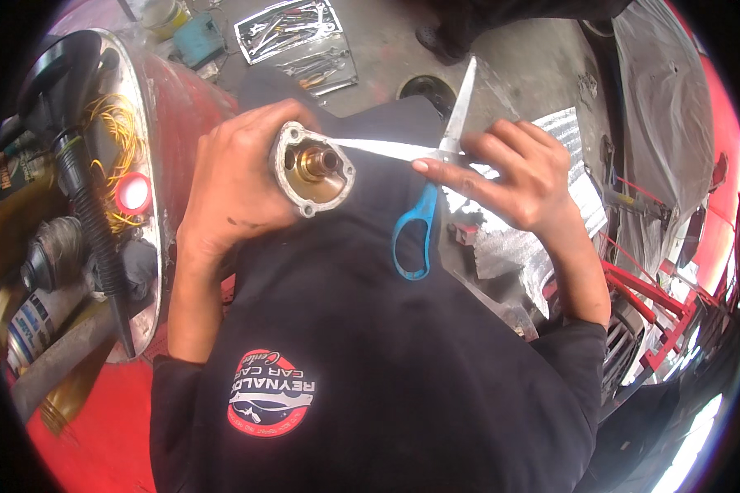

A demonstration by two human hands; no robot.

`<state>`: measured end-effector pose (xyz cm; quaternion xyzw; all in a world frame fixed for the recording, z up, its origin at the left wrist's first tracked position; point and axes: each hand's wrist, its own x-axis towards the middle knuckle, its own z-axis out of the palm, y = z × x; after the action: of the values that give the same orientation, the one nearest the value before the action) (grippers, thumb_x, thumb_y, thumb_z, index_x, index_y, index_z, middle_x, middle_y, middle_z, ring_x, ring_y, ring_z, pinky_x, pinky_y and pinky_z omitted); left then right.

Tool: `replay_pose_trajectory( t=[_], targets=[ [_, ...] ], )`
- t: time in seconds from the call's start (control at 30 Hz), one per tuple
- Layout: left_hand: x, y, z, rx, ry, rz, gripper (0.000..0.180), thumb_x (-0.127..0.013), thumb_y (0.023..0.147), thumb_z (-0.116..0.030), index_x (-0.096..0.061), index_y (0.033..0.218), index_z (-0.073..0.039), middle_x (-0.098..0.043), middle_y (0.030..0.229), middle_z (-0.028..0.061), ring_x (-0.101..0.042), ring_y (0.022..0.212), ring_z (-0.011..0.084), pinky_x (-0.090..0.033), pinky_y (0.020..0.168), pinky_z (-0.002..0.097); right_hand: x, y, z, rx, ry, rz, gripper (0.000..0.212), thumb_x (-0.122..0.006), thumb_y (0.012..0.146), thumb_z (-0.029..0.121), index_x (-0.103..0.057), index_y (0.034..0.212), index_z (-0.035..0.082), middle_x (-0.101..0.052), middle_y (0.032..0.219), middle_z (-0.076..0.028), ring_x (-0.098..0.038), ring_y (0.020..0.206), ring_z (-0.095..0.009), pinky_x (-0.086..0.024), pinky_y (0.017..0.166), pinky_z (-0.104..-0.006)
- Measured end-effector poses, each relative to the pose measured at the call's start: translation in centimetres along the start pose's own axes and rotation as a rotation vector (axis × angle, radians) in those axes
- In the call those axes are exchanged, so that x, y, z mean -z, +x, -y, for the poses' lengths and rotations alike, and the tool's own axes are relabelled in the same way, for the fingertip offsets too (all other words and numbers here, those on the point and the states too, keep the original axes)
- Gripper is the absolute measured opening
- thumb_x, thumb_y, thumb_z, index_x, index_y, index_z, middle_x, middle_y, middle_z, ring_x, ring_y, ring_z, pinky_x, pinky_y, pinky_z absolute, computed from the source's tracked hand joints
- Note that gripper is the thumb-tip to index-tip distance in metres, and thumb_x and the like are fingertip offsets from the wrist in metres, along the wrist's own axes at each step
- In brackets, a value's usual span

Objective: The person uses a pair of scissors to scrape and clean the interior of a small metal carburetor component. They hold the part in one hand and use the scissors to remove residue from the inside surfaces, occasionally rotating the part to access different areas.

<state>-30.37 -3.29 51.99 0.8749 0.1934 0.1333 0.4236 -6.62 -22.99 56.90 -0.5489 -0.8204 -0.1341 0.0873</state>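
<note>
My left hand (237, 168) is wrapped round a metal housing (298, 195), its open end turned up toward me. The housing has a pale flange with bolt holes and a brass-coloured stem in its oily inside. In my right hand (524, 174) is a pair of scissors (462, 107), gripped near the pivot with the blades spread apart. One blade points up and away; the other reaches left, its tip at the housing's flange. A blue finger loop hangs below my fingers, and the second handle is hidden behind my hand.
At the far left, a tray of wrenches (289, 33) lies on the floor. On the left, a bin-like surface holds a black corrugated hose (90, 205), yellow wire (122, 135) and a red-rimmed roll (133, 193). Silver sheeting (514, 251) and a red metal frame (670, 316) lie on the right.
</note>
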Motion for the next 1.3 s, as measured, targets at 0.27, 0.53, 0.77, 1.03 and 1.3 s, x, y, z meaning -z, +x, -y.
replay_pose_trajectory(
  t=[0.27,0.53,0.77,1.03,1.3],
  targets=[
    [0.3,-0.1,0.0,-0.231,0.078,-0.114,0.036,-0.086,0.062,-0.014,-0.065,0.09,-0.006,-0.067,0.081,0.0094,-0.069,0.075,0.0295,-0.053,0.067,0.0378,1.3,0.5,0.7,0.044,-0.041,-0.028,0.055,-0.068,0.063,0.024,-0.082,0.116,0.027,-0.056,0.076,0.005,-0.053,0.066,-0.012,-0.036,0.053,-0.0262],
    [0.1,-0.1,-0.5,-0.243,0.095,-0.137,0.031,-0.084,0.064,-0.013,-0.063,0.086,-0.007,-0.064,0.078,0.009,-0.066,0.072,0.0303,-0.051,0.065,0.0386,1.9,1.2,0.8,0.026,-0.108,0.049,0.061,-0.069,0.062,0.026,-0.079,0.122,0.033,-0.058,0.078,0.003,-0.055,0.063,-0.013,-0.045,0.056,-0.0267],
    [-0.3,-0.3,-0.3,-0.222,0.079,-0.107,0.03,-0.083,0.065,-0.015,-0.062,0.085,-0.007,-0.063,0.079,0.009,-0.065,0.073,0.0317,-0.05,0.064,0.0401,2.0,1.6,0.6,0.039,-0.108,0.064,0.062,-0.068,0.063,0.028,-0.079,0.123,0.034,-0.058,0.077,0.003,-0.056,0.063,-0.013,-0.045,0.056,-0.0268],
    [-0.4,-0.4,-0.5,-0.215,0.084,-0.07,0.031,-0.082,0.065,-0.016,-0.062,0.087,-0.006,-0.064,0.081,0.0104,-0.066,0.076,0.0337,-0.05,0.065,0.0416,2.2,2.2,0.3,0.067,-0.095,0.072,0.061,-0.068,0.064,0.029,-0.078,0.124,0.036,-0.06,0.079,0.003,-0.057,0.065,-0.013,-0.046,0.056,-0.0275],
    [-0.1,-0.4,-0.1,-0.248,0.048,-0.029,0.034,-0.083,0.061,-0.016,-0.062,0.087,-0.006,-0.064,0.081,0.011,-0.066,0.075,0.034,-0.051,0.066,0.0411,2.0,2.6,-0.1,0.099,-0.118,0.046,0.063,-0.069,0.062,0.027,-0.078,0.123,0.037,-0.061,0.079,0.004,-0.058,0.065,-0.013,-0.047,0.058,-0.0279]
  ],
)
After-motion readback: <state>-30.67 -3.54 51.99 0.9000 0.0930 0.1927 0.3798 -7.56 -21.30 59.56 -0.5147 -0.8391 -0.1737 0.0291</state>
